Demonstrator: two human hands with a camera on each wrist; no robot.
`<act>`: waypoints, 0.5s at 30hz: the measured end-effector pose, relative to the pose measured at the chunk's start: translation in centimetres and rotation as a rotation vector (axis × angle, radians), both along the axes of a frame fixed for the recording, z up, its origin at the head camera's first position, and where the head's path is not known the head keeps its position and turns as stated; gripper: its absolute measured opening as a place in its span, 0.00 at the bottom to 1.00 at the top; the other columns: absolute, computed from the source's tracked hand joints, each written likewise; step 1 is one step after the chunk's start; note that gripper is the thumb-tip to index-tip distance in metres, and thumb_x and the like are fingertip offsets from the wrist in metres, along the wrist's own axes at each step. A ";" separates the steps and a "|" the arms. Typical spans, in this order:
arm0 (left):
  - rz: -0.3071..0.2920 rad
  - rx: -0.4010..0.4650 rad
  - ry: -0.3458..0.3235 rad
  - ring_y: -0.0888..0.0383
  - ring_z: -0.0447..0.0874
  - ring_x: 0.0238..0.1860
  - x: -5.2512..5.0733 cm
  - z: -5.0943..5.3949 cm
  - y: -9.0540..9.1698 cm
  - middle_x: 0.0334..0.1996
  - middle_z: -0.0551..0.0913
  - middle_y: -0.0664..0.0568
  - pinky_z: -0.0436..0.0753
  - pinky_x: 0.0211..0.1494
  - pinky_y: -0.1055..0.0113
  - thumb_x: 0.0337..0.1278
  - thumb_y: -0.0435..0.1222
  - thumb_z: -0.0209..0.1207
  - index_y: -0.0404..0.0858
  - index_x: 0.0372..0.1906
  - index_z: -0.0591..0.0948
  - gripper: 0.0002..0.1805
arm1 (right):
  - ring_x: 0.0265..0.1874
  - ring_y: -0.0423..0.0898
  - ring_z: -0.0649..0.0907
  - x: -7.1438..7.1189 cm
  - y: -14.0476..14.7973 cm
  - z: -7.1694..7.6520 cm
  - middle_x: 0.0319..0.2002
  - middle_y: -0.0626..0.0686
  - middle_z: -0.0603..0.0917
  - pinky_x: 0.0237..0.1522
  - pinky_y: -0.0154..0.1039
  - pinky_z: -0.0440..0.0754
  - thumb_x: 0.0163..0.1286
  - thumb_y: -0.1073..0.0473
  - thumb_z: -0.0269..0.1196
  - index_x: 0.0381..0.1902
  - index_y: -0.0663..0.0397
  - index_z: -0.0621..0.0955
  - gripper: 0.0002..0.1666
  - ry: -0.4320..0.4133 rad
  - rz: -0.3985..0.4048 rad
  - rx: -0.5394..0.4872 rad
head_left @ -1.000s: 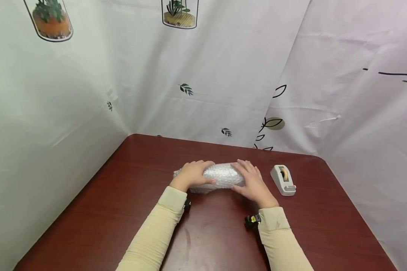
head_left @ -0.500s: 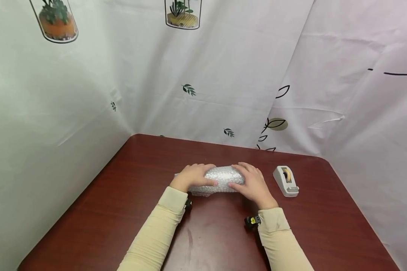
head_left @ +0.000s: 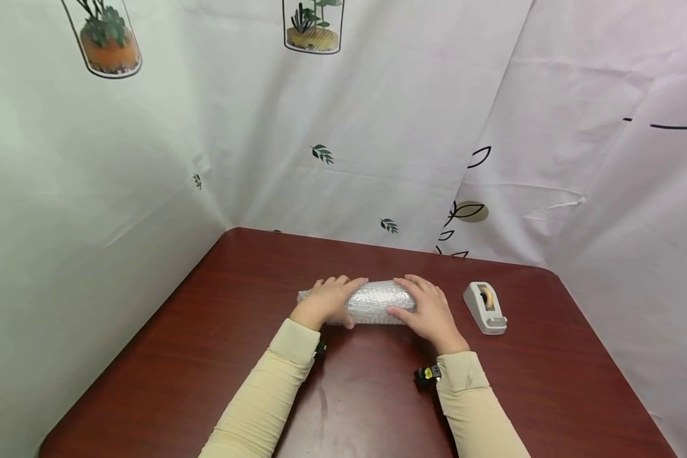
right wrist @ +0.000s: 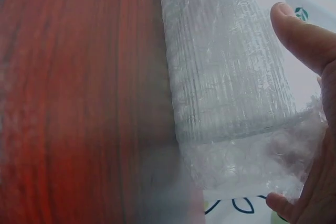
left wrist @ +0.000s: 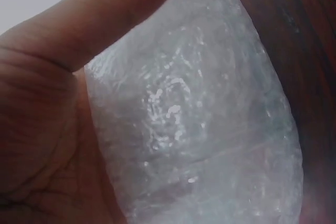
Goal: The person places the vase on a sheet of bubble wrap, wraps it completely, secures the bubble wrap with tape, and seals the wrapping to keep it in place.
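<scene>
A roll of bubble wrap (head_left: 378, 301) lies crosswise on the table, clear and shiny. My left hand (head_left: 324, 303) grips its left part, with the thumb down on the near side. Around the right end curves my right hand (head_left: 429, 313), its thumb in front and fingers over the top. In the left wrist view the left thumb (left wrist: 100, 17) lies across the bubble wrap (left wrist: 205, 103). The right wrist view has layered plastic (right wrist: 226, 72) with a looser, crumpled end beside the right hand (right wrist: 320, 129). Whatever may be inside the roll cannot be made out.
A white tape dispenser (head_left: 485, 308) with a roll of tape stands right of the right hand. The reddish-brown table (head_left: 206, 343) has rounded far corners. White printed cloth (head_left: 343, 121) hangs behind it and along both sides.
The left thumb has moved down over the roll's near side. The loose flap seen there earlier shows less now, and the near edge looks straighter. The right hand keeps nearly the same hold.
</scene>
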State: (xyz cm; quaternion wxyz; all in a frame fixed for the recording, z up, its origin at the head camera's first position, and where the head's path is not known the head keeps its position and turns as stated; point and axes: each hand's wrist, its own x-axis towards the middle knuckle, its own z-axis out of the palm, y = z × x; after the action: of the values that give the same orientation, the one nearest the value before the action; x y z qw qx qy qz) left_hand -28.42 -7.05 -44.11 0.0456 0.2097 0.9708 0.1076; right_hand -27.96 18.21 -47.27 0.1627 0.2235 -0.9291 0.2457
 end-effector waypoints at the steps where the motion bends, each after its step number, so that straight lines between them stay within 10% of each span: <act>1: 0.007 -0.003 0.000 0.43 0.67 0.70 0.0 0.0 0.0 0.71 0.69 0.47 0.64 0.71 0.40 0.42 0.44 0.80 0.57 0.78 0.61 0.56 | 0.68 0.60 0.71 -0.1 0.0 -0.1 0.68 0.60 0.73 0.68 0.67 0.60 0.59 0.38 0.72 0.69 0.45 0.77 0.42 0.001 0.002 0.000; 15: 0.050 0.007 0.105 0.43 0.69 0.66 -0.2 -0.1 -0.4 0.65 0.73 0.47 0.65 0.69 0.40 0.39 0.45 0.80 0.53 0.74 0.68 0.52 | 0.70 0.63 0.67 -0.2 -0.1 -0.4 0.72 0.63 0.67 0.68 0.67 0.58 0.61 0.36 0.70 0.68 0.44 0.77 0.41 0.022 -0.064 -0.032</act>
State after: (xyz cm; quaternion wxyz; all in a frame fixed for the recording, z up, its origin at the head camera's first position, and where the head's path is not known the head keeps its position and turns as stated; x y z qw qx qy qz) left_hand -28.57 -7.48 -44.20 -0.0087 0.1907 0.9764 0.1008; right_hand -28.17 18.07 -47.71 0.1842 0.1938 -0.9299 0.2528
